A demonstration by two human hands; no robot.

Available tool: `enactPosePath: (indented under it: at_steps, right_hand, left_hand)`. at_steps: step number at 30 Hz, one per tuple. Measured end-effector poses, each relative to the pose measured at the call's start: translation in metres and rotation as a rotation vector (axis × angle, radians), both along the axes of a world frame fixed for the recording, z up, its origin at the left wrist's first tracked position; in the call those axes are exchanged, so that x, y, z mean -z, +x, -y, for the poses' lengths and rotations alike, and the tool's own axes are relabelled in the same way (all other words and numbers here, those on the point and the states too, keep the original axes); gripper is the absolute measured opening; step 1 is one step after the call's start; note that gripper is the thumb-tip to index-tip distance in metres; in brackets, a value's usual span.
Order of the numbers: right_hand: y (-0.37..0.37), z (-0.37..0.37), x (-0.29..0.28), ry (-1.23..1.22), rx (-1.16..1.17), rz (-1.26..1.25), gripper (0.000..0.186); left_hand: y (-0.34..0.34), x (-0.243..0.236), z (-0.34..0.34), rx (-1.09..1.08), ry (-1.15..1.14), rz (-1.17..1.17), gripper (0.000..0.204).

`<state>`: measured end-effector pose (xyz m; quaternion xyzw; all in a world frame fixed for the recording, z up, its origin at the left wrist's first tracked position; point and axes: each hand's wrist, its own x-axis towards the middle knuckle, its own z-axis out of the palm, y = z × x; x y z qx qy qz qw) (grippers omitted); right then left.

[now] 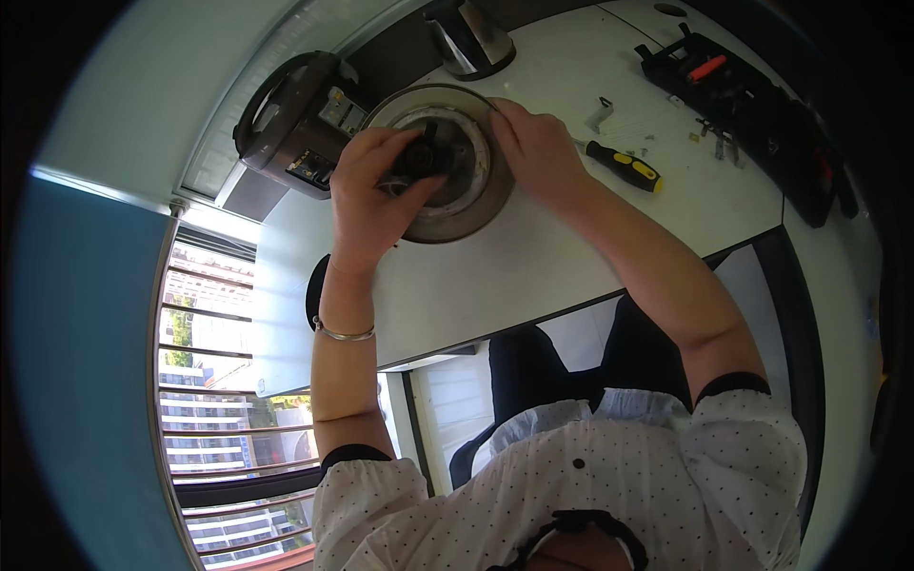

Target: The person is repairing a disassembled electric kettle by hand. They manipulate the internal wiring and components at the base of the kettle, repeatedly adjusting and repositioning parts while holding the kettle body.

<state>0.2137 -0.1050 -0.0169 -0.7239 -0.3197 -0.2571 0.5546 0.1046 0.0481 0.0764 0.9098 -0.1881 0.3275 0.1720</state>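
On the white table in front of me is a round, shallow metal shell [494,202] with a pale inner ring and a grey, stained middle. My left hand [360,205] reaches over it, thumb and fingers curved round a black, round knob-like part [419,158] near its centre. Whether that part is loose or still fixed to the shell I cannot tell. At the shell's upper right edge my right hand [543,152] is closed on the rim, its fingertips partly hidden. A black-and-yellow screwdriver [624,167] lies just right of my right hand.
Left of the shell stands a dark brown appliance body [286,133] with a carrying handle and exposed inner parts. A steel kettle [471,43] is at the back. Small metal pieces [601,114] and a black tool case [752,114] lie to the right. The table's front edge [533,328] faces me.
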Motion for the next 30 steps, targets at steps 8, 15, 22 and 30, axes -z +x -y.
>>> enactPosePath:
  at_steps: [8, 15, 22, 30]
  right_hand:
    - [-0.002, 0.001, -0.002, 0.036, -0.002, -0.019, 0.02]
    - [-0.002, 0.0, 0.0, 0.063, -0.006, -0.003, 0.021]
    - [-0.003, 0.002, 0.0, 0.076, -0.008, -0.023, 0.021]
    - [-0.006, 0.003, -0.001, 0.104, -0.038, -0.063, 0.021]
  left_hand:
    - [0.001, -0.002, -0.005, 0.023, 0.12, 0.0, 0.047]
    - [0.001, 0.0, 0.003, -0.012, 0.179, 0.045, 0.045]
    - [-0.001, 0.002, 0.012, -0.02, 0.279, 0.108, 0.045]
    - [-0.003, -0.002, 0.015, 0.0, 0.313, 0.094, 0.045]
